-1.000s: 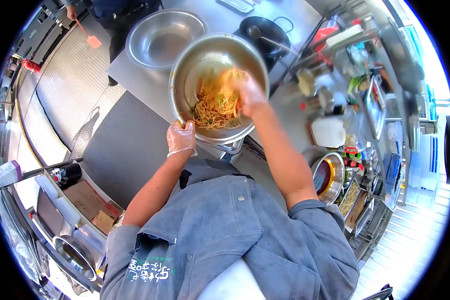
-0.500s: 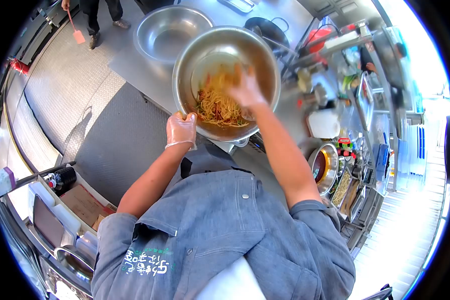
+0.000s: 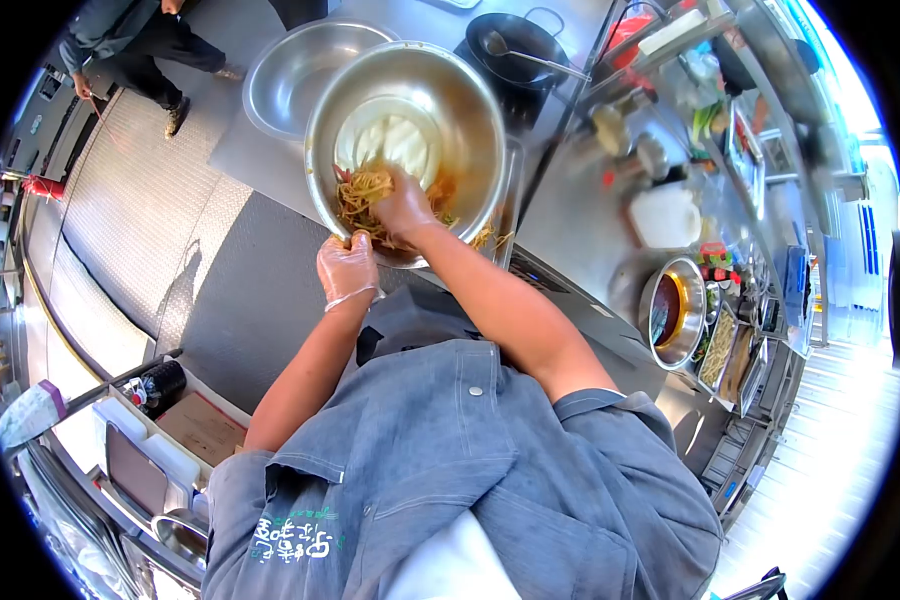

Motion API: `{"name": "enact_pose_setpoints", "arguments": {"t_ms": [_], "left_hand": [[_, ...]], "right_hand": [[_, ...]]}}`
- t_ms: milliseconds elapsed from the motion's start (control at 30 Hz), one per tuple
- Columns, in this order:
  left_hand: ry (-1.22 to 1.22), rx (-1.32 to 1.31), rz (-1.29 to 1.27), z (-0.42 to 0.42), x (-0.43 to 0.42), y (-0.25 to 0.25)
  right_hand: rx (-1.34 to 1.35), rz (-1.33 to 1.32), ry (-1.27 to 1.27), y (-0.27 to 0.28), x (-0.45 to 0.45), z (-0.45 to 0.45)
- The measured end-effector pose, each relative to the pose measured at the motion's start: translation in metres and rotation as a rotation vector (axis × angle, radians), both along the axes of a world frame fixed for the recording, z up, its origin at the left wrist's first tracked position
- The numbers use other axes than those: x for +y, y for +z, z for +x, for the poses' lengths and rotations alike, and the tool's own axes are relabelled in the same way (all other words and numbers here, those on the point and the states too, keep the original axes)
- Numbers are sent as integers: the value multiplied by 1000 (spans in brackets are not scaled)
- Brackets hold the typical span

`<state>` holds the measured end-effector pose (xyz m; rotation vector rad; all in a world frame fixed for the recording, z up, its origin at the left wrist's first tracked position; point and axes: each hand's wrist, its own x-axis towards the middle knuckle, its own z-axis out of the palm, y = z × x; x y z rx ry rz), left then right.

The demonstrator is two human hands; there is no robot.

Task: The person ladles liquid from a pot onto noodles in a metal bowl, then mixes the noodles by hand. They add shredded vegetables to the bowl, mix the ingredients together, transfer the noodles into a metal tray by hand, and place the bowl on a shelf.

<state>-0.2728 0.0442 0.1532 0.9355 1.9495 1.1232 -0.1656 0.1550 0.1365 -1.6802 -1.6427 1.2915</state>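
Note:
My left hand, in a clear plastic glove, grips the near left rim of a large steel mixing bowl. The bowl is tilted, its mouth facing me. Inside, my gloved right hand is closed around a clump of sauced noodles at the lower left. Its fingertips are partly buried and slightly blurred. Reddish-brown sauce streaks the lower right wall, and some strands show near the bowl's right edge.
A second steel bowl sits behind on the counter. Beyond are a black wok with a ladle, a bowl of dark red sauce and a white container at right. A person stands at upper left.
My right hand has come down and left through the bowl, bunching the noodles at the lower left. The view has shifted, and the person at upper left has come further into view.

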Motion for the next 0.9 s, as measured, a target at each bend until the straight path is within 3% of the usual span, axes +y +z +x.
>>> {"name": "enact_pose_setpoints", "arguments": {"t_ms": [67,100,233,333,400,433,500,533,700,867,900], "left_hand": [[-23,74,49,-7,-2,5],[-15,75,51,-9,-1,6],[10,-14,61,-22,-2,-9],[23,-47,56,-34,-7,-25],[35,-63,43,-41,-12,-31],[38,-95,30,-44,-14,-33],[31,-71,-46,-52,-17,-25],[30,-76,-46,-56,-19,-24],[67,-62,-106,-75,-34,-47],[50,90,-82,-107,-49,-54],[61,147,-120,-116,-53,-63]], "right_hand": [[424,-581,-317,28,9,2],[599,-724,-287,-17,30,18],[549,-717,-364,-5,57,51],[827,-656,-271,61,52,64],[673,-642,-417,136,35,53],[798,-618,-307,108,55,71],[923,-553,-226,107,66,93],[1134,-683,141,67,99,126],[1019,-551,238,135,90,151],[863,-523,-51,167,77,164],[674,-421,-301,170,63,156]]}}
